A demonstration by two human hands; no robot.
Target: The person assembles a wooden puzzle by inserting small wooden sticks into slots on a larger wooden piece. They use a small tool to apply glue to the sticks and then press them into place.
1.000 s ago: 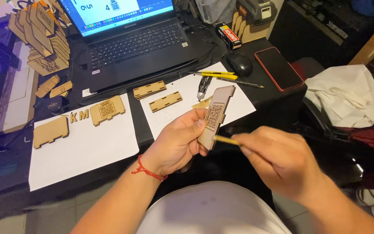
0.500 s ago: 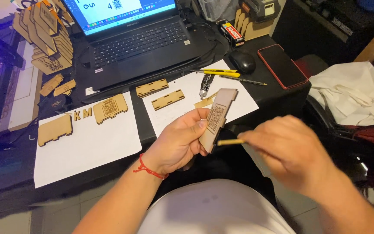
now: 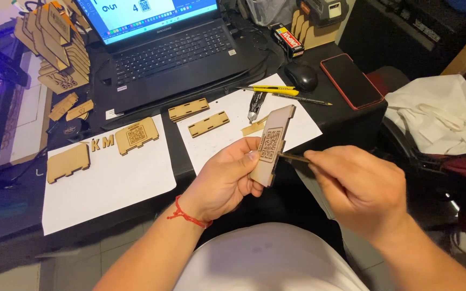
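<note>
Two hands are at work: the left hand point(image 3: 227, 180) and the right hand point(image 3: 360, 188). Between them are one wooden panel point(image 3: 272, 144) and one thin stick point(image 3: 293, 157). Two white paper sheets lie on the surface, the left sheet point(image 3: 109, 186) and the right sheet point(image 3: 233, 132). Flat wooden pieces on the sheets number five: two on the left point(image 3: 68, 163) point(image 3: 137, 136), three on the right point(image 3: 189, 109) point(image 3: 208, 124) point(image 3: 254, 127). There is one laptop point(image 3: 173, 48), one mouse point(image 3: 301, 75), one red phone point(image 3: 351, 81), one yellow utility knife point(image 3: 273, 90), one pencil point(image 3: 303, 99) and one white cloth point(image 3: 440, 118). The wooden stack far left point(image 3: 60, 43) is too crowded to count.
</note>
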